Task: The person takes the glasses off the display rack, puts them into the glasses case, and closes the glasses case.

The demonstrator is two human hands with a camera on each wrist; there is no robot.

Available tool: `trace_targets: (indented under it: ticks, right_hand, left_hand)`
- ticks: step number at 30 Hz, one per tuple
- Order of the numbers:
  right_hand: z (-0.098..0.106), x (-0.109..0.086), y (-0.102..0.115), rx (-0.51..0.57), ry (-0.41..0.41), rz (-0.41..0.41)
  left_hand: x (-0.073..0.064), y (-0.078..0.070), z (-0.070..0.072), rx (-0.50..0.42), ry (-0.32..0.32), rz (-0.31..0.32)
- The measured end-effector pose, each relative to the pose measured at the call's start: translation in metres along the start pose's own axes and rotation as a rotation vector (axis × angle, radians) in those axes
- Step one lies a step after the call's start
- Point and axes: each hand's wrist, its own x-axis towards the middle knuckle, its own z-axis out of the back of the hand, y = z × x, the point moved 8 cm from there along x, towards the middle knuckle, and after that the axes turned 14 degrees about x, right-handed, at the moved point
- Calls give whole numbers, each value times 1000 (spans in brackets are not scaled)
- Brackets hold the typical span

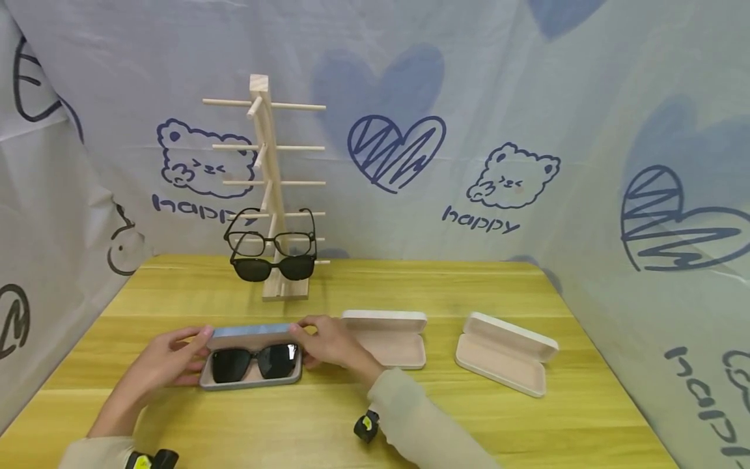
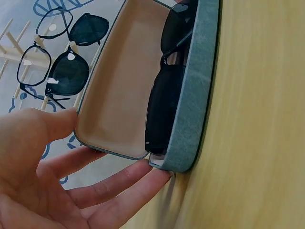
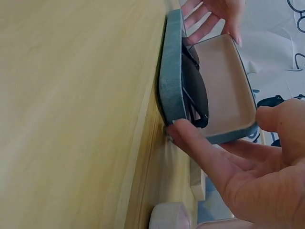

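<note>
A blue-grey glasses case (image 1: 250, 384) lies on the table with its lid raised. Dark sunglasses (image 1: 255, 363) rest in its base, lenses toward the front. My left hand (image 1: 170, 357) holds the case's left end, thumb on the lid's edge and fingers along the side, as the left wrist view shows. At the other end, my right hand (image 1: 329, 340) grips the case, its thumb on the lid's corner and a finger (image 3: 188, 136) at the base's corner. The lid's pinkish lining (image 2: 119, 71) faces the sunglasses.
Two pale open glasses cases stand to the right, one just behind my right hand (image 1: 389, 348) and another further right (image 1: 504, 365). A wooden peg rack (image 1: 269, 163) rises behind, carrying clear-lens glasses (image 1: 272, 242) and sunglasses (image 1: 275, 268). Printed cloth (image 1: 398, 65) surrounds the table.
</note>
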Motion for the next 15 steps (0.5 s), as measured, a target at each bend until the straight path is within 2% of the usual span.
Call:
trace_targets:
  ticks: [7, 15]
  right_hand:
    - [-3, 3, 1, 45, -19, 2]
    - [-2, 1, -2, 90, 0, -18]
  left_hand:
    - [2, 1, 2, 9, 2, -2]
    - [0, 3, 0, -52, 33, -3]
